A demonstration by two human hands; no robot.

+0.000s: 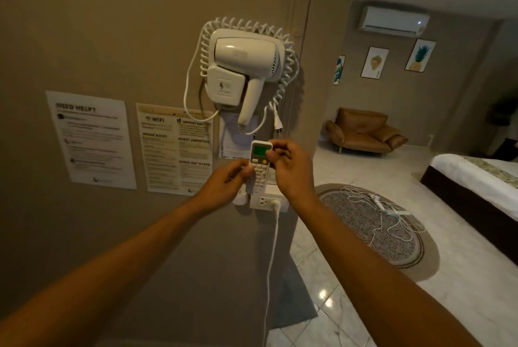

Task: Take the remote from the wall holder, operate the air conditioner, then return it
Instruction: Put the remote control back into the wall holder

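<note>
Both hands grasp a white remote (pixel 259 167) upright against the wall: left hand (pixel 227 181) fingers low, right hand (pixel 288 167) fingers high; holder hidden.

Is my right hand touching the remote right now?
Touching. The head view shows the right hand pinching the upper right edge of the remote beside its green screen, with the left hand gripping its left side.

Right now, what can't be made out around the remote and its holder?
- Wall holder, head view: mostly hidden behind the remote and left hand.
- Remote's lower end: whether seated in the holder, unclear.
- Remote's screen and button labels: too small.
- Wall notices: fine print blurred.
</note>
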